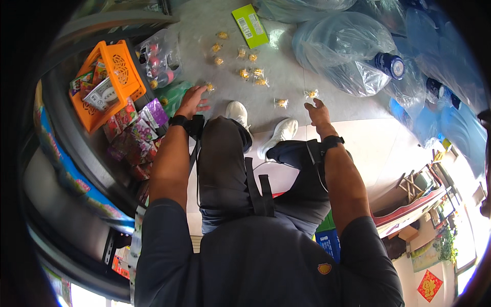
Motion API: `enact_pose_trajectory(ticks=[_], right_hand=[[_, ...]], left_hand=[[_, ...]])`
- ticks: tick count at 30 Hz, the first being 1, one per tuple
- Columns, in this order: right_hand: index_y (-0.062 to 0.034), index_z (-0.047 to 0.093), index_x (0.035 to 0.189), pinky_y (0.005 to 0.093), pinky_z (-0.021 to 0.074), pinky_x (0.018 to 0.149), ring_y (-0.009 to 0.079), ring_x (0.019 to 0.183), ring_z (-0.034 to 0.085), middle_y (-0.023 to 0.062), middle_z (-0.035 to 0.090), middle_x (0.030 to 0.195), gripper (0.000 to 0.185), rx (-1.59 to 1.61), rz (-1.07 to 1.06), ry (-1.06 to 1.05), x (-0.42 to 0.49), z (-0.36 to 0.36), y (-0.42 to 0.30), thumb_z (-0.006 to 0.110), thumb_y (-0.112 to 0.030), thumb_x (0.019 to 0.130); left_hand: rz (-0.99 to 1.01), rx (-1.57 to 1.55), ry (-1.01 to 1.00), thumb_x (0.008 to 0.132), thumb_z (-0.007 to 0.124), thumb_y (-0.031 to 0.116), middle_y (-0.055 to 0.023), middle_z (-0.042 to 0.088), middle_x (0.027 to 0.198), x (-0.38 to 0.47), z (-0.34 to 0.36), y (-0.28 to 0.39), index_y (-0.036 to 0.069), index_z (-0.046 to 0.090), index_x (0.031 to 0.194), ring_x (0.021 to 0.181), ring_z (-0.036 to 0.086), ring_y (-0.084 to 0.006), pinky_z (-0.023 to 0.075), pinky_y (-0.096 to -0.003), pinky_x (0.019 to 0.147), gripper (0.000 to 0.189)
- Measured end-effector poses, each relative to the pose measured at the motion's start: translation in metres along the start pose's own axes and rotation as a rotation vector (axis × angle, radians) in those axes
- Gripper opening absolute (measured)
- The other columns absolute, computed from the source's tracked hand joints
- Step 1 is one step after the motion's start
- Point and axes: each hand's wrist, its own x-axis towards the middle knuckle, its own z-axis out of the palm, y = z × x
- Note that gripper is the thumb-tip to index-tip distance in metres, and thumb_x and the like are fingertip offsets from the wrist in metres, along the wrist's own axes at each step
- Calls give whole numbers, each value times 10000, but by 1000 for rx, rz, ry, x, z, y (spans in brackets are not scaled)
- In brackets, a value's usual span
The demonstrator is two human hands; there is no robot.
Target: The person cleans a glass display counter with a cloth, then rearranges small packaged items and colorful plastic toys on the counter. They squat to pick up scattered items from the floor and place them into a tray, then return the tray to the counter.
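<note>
On the grey tiled floor, my left hand has its fingers spread beside a small yellow item in a clear wrapper; it holds nothing. My right hand reaches down with its fingers apart, just below another wrapped yellow item, and appears empty. One more wrapped yellow item lies left of my right hand. Several similar wrapped pieces are scattered farther forward. A lime-green box bearing a printed code lies beyond them.
At the left, an orange plastic basket holds colourful packets, with more packets beside it. A green plastic bag and clear-wrapped bottles sit nearby. Large water bottles in clear plastic line the right. My white shoes stand between my hands.
</note>
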Motion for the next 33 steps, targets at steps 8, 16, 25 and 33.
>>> enact_pose_trajectory(ticks=[8, 16, 25, 33], right_hand=[[9, 529, 1450, 423, 490, 1045, 375, 1282, 615, 264, 649, 1344, 777, 100, 185, 64, 66, 27, 15, 750, -398, 826], [36, 419, 1486, 674, 538, 922, 517, 1233, 603, 278, 574, 1419, 899, 189, 317, 80, 126, 45, 36, 776, -423, 800], [-5, 457, 1474, 675, 515, 886, 480, 1175, 574, 235, 517, 1430, 849, 187, 393, -123, 188, 63, 96, 773, -475, 842], [-48, 574, 1346, 586, 603, 794, 304, 966, 612, 145, 618, 1143, 603, 560, 267, -47, 153, 102, 27, 772, -356, 867]], left_hand=[[-93, 22, 107, 941, 726, 454, -82, 284, 1648, 66, -10, -15, 140, 306, 1605, 1449, 351, -441, 570, -566, 952, 846], [339, 649, 5, 901, 734, 482, -225, 481, 1465, 156, -47, -43, 102, 439, 1525, 1286, 519, -402, 510, -521, 981, 787], [358, 354, 92, 940, 702, 354, -236, 579, 1332, 183, -18, -68, -32, 567, 1341, 1178, 605, -395, 523, -486, 1017, 572], [102, -219, -192, 985, 694, 324, -143, 528, 1366, 154, 50, -14, 59, 457, 1449, 1230, 590, -359, 552, -524, 1002, 585]])
